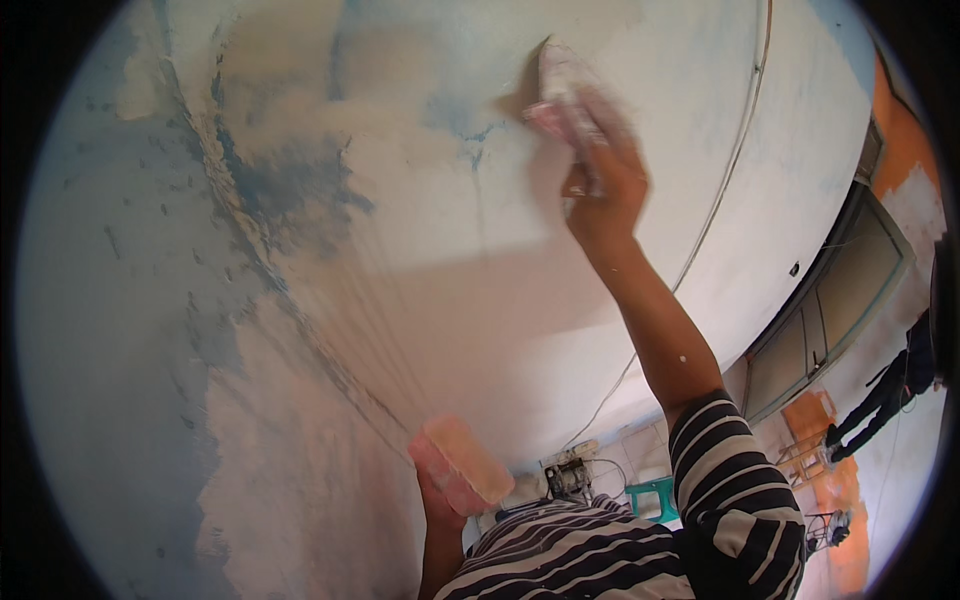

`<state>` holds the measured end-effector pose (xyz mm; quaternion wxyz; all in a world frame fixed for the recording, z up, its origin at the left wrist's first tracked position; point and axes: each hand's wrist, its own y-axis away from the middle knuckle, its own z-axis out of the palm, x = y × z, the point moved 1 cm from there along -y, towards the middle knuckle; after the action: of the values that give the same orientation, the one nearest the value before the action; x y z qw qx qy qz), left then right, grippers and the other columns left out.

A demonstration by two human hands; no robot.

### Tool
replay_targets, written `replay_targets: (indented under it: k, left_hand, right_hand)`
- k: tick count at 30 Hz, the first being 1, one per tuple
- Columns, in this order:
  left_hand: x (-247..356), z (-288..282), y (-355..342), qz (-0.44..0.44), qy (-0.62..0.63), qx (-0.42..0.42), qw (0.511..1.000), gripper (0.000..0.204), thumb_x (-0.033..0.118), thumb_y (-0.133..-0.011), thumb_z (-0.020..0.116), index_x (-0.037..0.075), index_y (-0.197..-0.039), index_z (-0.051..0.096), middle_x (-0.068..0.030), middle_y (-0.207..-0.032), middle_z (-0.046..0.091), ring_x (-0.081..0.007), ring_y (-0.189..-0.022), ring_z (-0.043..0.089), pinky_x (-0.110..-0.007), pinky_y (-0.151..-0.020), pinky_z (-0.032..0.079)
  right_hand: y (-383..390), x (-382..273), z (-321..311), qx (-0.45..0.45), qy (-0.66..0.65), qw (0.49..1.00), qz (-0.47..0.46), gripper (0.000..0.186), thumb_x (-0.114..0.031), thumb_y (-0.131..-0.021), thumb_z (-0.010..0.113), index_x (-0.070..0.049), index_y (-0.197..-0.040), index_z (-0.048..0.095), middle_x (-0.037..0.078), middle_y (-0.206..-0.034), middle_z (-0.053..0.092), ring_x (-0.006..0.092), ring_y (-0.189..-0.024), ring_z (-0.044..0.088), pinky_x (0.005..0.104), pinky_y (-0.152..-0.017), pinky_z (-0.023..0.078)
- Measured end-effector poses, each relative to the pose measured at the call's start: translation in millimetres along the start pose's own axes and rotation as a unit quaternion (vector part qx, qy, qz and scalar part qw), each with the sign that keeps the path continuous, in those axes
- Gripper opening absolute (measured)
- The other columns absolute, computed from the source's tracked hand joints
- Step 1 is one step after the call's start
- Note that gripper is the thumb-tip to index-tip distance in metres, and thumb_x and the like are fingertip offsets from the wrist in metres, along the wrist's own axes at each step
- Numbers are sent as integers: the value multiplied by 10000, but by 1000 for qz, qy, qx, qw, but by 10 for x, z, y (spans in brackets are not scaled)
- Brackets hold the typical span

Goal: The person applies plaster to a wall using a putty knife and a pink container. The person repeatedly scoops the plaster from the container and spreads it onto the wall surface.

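My right hand [605, 165] is raised against the wall, fingers closed round a flat, pinkish-white putty scraper [558, 75]. The scraper's edge lies at or very near the wall surface, and motion blurs it slightly. White smears cover the fingers. Low in front of my body, my left hand [437, 492] grips a pink rectangular slab [465, 465] with a paler, peach-coloured face; its exact kind is hard to make out. The wall [480, 340] is patchy, with cream filler over blue paint and fine cracks near the scraper.
A rough corner seam [250, 235] runs down the wall's left part. A thin cable [735, 165] crosses the wall to my right. Farther right are a door [830, 310] and a person in dark clothes [900, 375]. Below stand a green stool [655, 498] and a small machine [568, 478].
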<state>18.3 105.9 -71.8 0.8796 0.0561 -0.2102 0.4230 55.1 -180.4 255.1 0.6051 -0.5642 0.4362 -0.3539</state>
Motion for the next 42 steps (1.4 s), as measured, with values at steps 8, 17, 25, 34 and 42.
replay_targets:
  k: [8,17,25,34,42]
  left_hand:
    - [91,164,-76,-20,8,39,999,687,650,-980,411,140,-1441,412,-73,-1349,544,-266,-1227,552,-489,-1002,492]
    - [2,85,14,-3,-7,59,998,670,666,-980,397,161,-1417,451,-51,-1333,573,-259,-1193,582,-489,-973,505]
    - [-3,-59,-32,-28,21,12,999,727,660,-969,430,141,-1476,388,-78,-1392,542,-277,-1254,544,-475,-1029,476]
    - [-53,192,17,-38,15,50,998,660,676,-957,440,179,-1391,468,-17,-1299,582,-259,-1156,589,-487,-970,494]
    - [56,206,46,-10,38,51,998,654,666,-973,405,188,-1418,450,-39,-1310,573,-271,-1193,566,-502,-987,485]
  right_hand:
    - [1628,-587,147,-444,-52,873,-195,570,-137,-826,622,-293,-1371,559,12,-1521,466,240,-1432,406,438,-1159,352]
    - [196,147,-148,-82,121,981,-126,500,71,-780,574,-99,-1242,667,126,-1406,580,249,-1354,510,447,-1099,407]
    - [1408,-224,-141,-363,63,917,-150,578,19,-737,617,-168,-1284,635,92,-1449,542,300,-1375,480,464,-1105,422]
    - [692,410,-25,-168,154,964,-137,554,46,-803,555,-167,-1305,650,83,-1423,567,296,-1347,499,444,-1060,437]
    - [1062,-169,-277,-293,46,945,-139,557,6,-766,617,-92,-1314,598,158,-1435,533,328,-1315,525,410,-1077,445]
